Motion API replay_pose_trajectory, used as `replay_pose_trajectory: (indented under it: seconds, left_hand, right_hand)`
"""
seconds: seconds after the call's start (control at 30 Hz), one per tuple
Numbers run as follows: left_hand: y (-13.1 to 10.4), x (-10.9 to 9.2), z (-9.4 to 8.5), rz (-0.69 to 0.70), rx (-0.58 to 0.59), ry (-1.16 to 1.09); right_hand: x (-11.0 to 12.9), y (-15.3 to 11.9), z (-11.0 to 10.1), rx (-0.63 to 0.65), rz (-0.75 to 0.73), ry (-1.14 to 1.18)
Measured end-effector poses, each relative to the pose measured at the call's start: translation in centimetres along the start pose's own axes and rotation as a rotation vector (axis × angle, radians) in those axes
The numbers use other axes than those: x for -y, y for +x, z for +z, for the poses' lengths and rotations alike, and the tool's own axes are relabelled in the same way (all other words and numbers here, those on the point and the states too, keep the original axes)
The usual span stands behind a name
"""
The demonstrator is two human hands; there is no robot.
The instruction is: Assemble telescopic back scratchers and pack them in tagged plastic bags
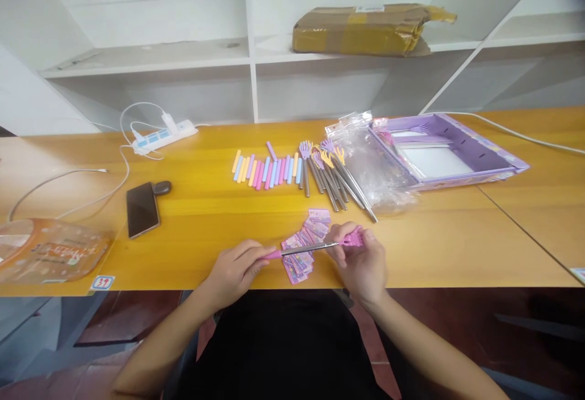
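A back scratcher (308,248) with a metal rod spans both hands above the table's front edge. My left hand (237,271) is closed around its pink handle at the left end. At the other end, my right hand (361,260) grips the pink claw-shaped head, its fingers partly covering it. Beneath the rod lies a fanned pile of pink and purple printed cards (299,260). Beyond the cards are several metal rods with purple and yellow claw heads (333,174). Left of those, pastel handle tubes (269,171) lie in a row, with one purple tube slanted above.
Clear plastic bags (375,168) lie beside an open purple box (478,175) at the right. A phone (142,210), a dark earbud-like case (162,188), a power strip (165,136) and an orange pouch (59,250) are at the left. A taped parcel (361,31) rests on the shelf.
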State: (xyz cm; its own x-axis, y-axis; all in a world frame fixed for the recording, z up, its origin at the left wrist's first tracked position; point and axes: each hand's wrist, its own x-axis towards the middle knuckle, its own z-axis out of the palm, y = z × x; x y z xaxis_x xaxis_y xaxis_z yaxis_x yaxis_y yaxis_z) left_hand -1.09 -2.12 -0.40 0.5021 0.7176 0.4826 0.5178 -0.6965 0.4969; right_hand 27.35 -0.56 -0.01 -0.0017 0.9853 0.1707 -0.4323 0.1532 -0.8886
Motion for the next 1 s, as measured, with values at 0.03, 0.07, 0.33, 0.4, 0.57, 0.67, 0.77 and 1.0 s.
replay_pose_trajectory:
  seconds: [0.03,0.07,0.33,0.4,0.57,0.67,0.77,1.0]
  left_hand:
    - [0.0,0.0,0.0,0.003,0.0,0.0]
    - [0.0,0.0,0.0,0.003,0.006,-0.002]
    - [-0.2,0.1,0.3,0.017,0.021,-0.015]
    - [-0.2,0.0,0.3,0.022,0.023,-0.017]
    - [0.0,-0.1,0.3,0.029,0.017,-0.03]
    - [0.0,-0.1,0.3,0.034,0.003,-0.054]
    - [0.0,-0.1,0.3,0.035,-0.004,-0.086]
    - [-0.1,-0.1,0.2,0.038,-0.01,-0.136]
  right_hand:
    - [-0.1,-0.1,0.2,0.013,0.0,0.008]
    - [-0.2,-0.3,0.4,0.023,-0.001,0.014]
    - [-1.9,-1.5,0.7,0.121,0.02,-0.028]
    - [-2.1,-1.8,0.8,0.143,0.029,-0.055]
    - [-2.5,-2.4,1.6,0.174,0.063,-0.087]
    - [-2.9,-2.6,2.0,0.19,0.072,-0.101]
    - [-3.2,-2.9,2.5,0.217,0.075,-0.115]
    - [-2.7,-3.1,3.8,0.257,0.021,-0.115]
